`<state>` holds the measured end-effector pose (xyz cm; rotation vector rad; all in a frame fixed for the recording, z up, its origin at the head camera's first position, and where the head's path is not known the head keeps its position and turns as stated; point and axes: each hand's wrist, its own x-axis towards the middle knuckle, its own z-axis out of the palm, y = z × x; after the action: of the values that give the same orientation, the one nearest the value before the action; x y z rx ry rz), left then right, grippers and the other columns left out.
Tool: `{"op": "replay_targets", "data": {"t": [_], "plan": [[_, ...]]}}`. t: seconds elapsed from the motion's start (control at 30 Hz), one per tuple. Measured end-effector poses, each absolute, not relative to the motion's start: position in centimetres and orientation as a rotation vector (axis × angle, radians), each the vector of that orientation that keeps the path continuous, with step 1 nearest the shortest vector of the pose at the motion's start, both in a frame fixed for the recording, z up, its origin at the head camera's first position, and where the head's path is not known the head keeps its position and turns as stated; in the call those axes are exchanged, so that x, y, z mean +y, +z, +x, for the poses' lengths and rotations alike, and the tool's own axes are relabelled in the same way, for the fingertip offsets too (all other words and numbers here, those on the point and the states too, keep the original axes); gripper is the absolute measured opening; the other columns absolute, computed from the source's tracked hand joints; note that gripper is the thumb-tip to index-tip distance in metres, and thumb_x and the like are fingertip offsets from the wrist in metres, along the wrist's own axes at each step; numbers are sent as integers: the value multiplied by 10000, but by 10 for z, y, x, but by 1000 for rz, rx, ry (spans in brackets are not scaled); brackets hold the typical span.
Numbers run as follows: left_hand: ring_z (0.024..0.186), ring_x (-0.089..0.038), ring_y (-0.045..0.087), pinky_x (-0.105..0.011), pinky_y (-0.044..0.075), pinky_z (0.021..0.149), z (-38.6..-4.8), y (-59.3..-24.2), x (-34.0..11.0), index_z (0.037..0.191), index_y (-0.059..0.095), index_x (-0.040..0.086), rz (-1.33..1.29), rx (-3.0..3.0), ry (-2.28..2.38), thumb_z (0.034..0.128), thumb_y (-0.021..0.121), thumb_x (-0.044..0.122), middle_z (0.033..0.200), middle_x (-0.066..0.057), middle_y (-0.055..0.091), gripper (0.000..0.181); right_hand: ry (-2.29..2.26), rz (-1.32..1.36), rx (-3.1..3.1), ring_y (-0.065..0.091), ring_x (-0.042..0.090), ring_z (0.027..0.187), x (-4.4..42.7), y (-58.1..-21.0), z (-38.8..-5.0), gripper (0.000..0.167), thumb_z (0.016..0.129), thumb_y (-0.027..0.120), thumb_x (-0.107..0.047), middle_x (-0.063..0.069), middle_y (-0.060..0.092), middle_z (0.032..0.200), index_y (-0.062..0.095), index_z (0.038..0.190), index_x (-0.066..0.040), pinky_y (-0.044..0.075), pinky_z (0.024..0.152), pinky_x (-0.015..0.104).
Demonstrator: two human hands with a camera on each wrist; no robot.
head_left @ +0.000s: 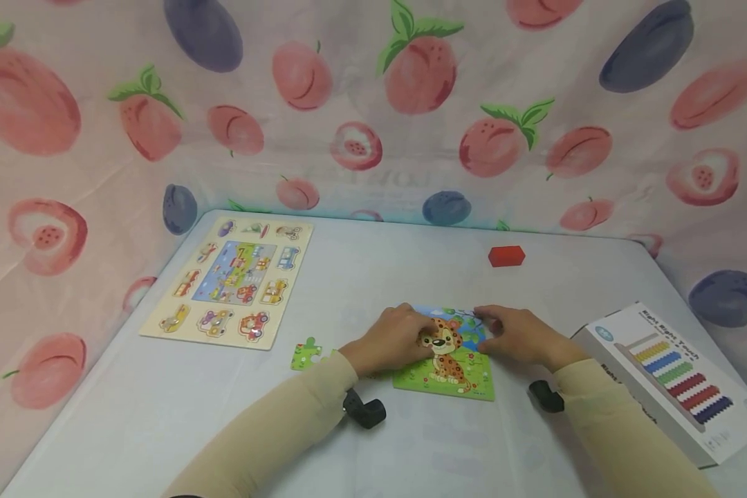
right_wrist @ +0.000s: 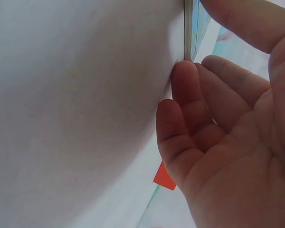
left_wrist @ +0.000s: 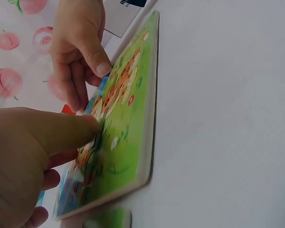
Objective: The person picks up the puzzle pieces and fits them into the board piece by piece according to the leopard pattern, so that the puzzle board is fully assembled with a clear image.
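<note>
A square jigsaw puzzle [head_left: 448, 380] with a spotted leopard cub on green grass lies flat on the table. My left hand [head_left: 395, 339] is over its left side, the thumb [left_wrist: 76, 130] and fingers pinching a puzzle piece [left_wrist: 92, 164] that looks blurred and slightly raised from the board. At the upper right corner my right hand [head_left: 519, 335] holds the puzzle, thumb on its face and fingertips [right_wrist: 185, 76] against the edge. A loose green puzzle piece [head_left: 305, 354] lies left of my left hand, and part of another green piece shows beside the wrist.
A wooden board puzzle of vehicles [head_left: 280, 266] lies at the back left. Towards the back right is a red block [head_left: 507, 256]. A white box [head_left: 678, 387] with colored strips printed on it stands right of my right forearm. Fruit-patterned cloth [head_left: 355, 90] hangs behind the table.
</note>
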<state>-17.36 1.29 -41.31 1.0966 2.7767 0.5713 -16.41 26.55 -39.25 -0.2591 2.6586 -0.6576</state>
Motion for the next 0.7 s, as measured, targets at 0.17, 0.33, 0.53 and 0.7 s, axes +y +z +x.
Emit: {"op": "replay_targets", "data": {"t": [0.17, 0.33, 0.53, 0.7], "plan": [[987, -147, 555, -374, 446, 900, -173, -413, 6, 1227, 729, 175, 1107, 2782, 556, 896, 760, 320, 1178, 77, 695, 363, -662, -261, 2662, 521, 355, 1128, 265, -393, -164, 723, 856, 793, -301, 173, 588, 1267, 487, 1470, -71, 449, 959, 589], [997, -143, 554, -360, 440, 895, -173, -414, -1, 1220, 727, 170, 1100, 2792, 543, 900, 757, 342, 1150, 78, 695, 364, -657, -246, 2661, 525, 361, 1131, 264, -393, -164, 724, 854, 796, -298, 179, 589, 1272, 489, 1469, -72, 454, 954, 586], [1100, -169, 553, -383, 419, 970, -173, -410, -11, 1231, 719, 154, 1047, 2783, 563, 904, 759, 323, 1126, 80, 698, 370, -651, -246, 2667, 534, 367, 1130, 264, -393, -164, 720, 855, 796, -285, 187, 592, 1274, 489, 1469, -68, 462, 947, 580], [1116, -176, 550, -391, 415, 982, -171, -406, -18, 1234, 720, 155, 1028, 2784, 552, 912, 746, 280, 1143, 67, 698, 347, -647, -260, 2678, 538, 371, 1127, 264, -393, -164, 720, 857, 794, -277, 194, 593, 1275, 484, 1469, -56, 466, 945, 577]]}}
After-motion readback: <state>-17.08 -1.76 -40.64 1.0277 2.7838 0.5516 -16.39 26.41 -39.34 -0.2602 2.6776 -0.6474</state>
